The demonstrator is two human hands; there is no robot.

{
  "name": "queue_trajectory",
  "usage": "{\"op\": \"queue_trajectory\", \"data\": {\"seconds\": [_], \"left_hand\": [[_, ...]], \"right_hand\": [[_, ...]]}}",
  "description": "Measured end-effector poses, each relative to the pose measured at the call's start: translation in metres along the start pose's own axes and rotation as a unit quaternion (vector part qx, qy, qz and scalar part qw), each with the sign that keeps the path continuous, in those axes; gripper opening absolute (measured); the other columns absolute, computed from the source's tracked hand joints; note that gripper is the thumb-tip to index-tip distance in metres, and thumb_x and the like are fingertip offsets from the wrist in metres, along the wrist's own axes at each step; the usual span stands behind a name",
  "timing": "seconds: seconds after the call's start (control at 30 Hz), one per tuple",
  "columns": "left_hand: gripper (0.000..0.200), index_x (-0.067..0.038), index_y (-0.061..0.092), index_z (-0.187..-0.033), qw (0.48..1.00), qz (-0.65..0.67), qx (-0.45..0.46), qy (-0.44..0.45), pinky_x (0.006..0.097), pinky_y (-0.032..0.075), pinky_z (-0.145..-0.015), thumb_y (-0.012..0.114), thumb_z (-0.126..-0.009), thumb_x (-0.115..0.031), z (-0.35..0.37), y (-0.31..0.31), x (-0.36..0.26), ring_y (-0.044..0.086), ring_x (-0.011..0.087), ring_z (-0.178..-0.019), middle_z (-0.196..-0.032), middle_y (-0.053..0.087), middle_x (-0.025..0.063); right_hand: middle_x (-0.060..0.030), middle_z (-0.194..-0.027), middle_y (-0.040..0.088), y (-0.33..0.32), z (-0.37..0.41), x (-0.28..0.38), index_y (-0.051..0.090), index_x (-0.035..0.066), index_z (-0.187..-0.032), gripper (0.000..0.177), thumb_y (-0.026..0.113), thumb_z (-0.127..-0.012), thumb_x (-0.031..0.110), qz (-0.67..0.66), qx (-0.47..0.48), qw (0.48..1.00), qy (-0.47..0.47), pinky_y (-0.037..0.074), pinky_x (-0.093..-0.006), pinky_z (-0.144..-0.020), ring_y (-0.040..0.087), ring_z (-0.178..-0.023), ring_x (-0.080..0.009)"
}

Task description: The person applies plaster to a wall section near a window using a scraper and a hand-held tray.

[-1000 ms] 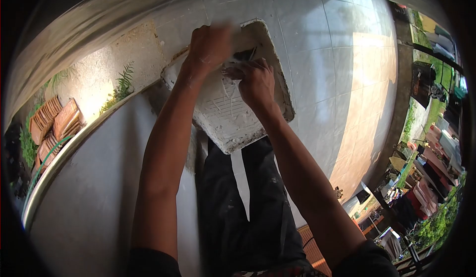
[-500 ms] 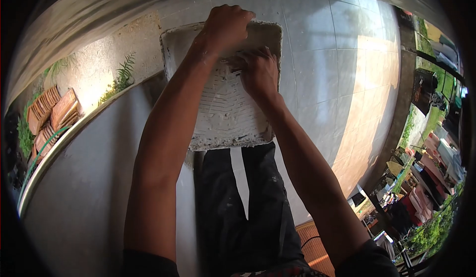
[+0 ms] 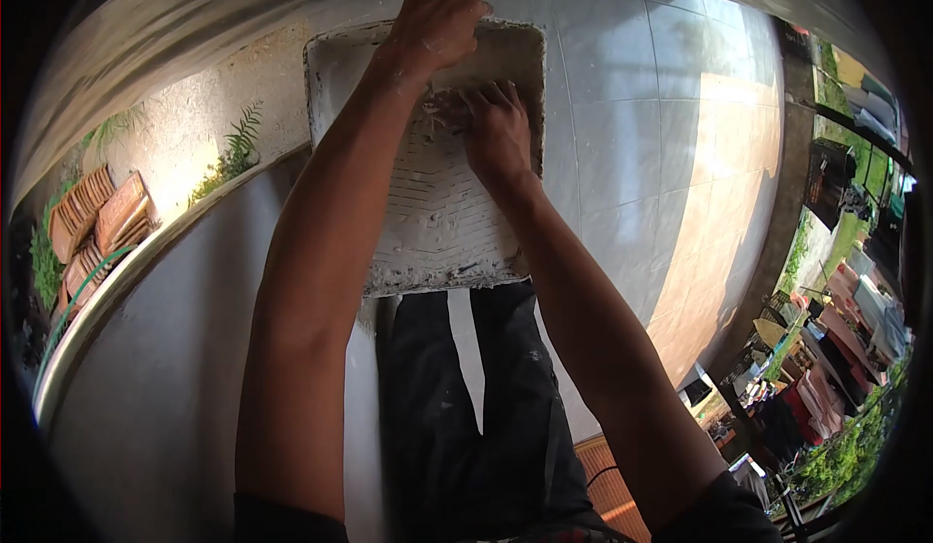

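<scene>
A paint roller tray [image 3: 418, 242] with a ridged slope, coated in whitish dried paint, is tilted in front of my legs. My left hand [image 3: 437, 30] is closed on its far rim, the fingers hidden behind the wrist and knuckles. Inside the tray, my right hand [image 3: 498, 135] presses its bent fingers against the upper part of the ridged surface. A dark, paint-streaked clump [image 3: 447, 110] lies at those fingertips; I cannot tell what it is. Thick flakes of paint crust the near edge of the tray.
My dark trousers [image 3: 428, 397] are below the tray. Grey floor tiles [image 3: 622, 144] stretch to the right, partly sunlit. On the left, a curved ledge [image 3: 175, 227] runs past a fern [image 3: 233, 149] and stacked clay tiles [image 3: 107, 212]. Assorted items [image 3: 816, 387] lie at the far right.
The tray and my left hand have shifted together slightly up and left. My right hand has moved a little the same way, showing more of the clump beside its fingers.
</scene>
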State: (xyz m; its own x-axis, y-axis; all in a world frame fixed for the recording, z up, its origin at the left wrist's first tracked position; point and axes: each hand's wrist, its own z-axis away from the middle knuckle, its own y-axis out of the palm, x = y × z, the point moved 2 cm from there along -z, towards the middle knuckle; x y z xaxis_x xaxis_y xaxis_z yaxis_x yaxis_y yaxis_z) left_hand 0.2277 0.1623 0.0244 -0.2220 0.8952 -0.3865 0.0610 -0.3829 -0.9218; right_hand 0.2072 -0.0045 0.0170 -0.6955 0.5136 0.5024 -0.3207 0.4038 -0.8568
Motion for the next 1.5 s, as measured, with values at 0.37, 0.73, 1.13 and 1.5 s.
{"op": "queue_trajectory", "data": {"seconds": [0.37, 0.73, 1.13, 1.5], "left_hand": [[0.034, -0.015, 0.075, -0.112, 0.997, -0.009, -0.072, -0.011, 0.0435, 0.054, -0.089, 0.065, -0.081, -0.011, -0.011, -0.004, 0.008, 0.07, 0.0305, -0.098, -0.102, 0.074, 0.0121], [0.055, -0.016, 0.05, -0.144, 0.988, 0.115, -0.095, -0.039, 0.0484, 0.049, -0.099, 0.061, -0.09, -0.012, 0.029, -0.015, 0.018, 0.063, 0.0375, -0.112, -0.124, 0.065, 0.0183], [0.082, 0.011, 0.011, -0.153, 0.887, 0.165, -0.291, -0.319, 0.0512, 0.025, -0.12, 0.056, -0.087, -0.009, 0.182, 0.001, 0.011, 0.031, 0.0542, -0.142, -0.154, 0.027, 0.0393], [0.084, 0.011, 0.016, -0.152, 0.873, 0.187, -0.28, -0.352, 0.0489, 0.028, -0.119, 0.059, -0.087, -0.02, 0.204, 0.029, -0.012, 0.033, 0.0477, -0.143, -0.153, 0.031, 0.0362]], "right_hand": [[-0.012, -0.107, 0.068, 0.004, -0.058, 0.0, 0.072, 0.004, -0.105, 0.029, 0.065, -0.077, 0.001, 0.006, -0.03, 0.998, -0.046, 0.046, -0.0456, -0.094, 0.058, -0.106, -0.0362], [-0.0098, -0.099, 0.07, -0.031, -0.007, 0.009, 0.073, 0.008, -0.103, 0.034, 0.061, -0.072, 0.0, -0.008, 0.05, 0.998, -0.021, 0.048, -0.0428, -0.085, 0.063, -0.097, -0.0323], [-0.0109, -0.124, 0.063, -0.063, -0.021, -0.001, 0.061, -0.005, -0.128, 0.046, 0.049, -0.095, 0.024, -0.449, 0.184, 0.821, 0.301, 0.049, -0.0362, -0.09, 0.061, -0.101, -0.019], [-0.0182, -0.118, 0.069, -0.014, -0.076, -0.006, 0.071, 0.005, -0.116, 0.037, 0.06, -0.082, -0.004, -0.002, 0.188, 0.982, 0.032, 0.051, -0.0423, -0.097, 0.066, -0.109, -0.0351]]}}
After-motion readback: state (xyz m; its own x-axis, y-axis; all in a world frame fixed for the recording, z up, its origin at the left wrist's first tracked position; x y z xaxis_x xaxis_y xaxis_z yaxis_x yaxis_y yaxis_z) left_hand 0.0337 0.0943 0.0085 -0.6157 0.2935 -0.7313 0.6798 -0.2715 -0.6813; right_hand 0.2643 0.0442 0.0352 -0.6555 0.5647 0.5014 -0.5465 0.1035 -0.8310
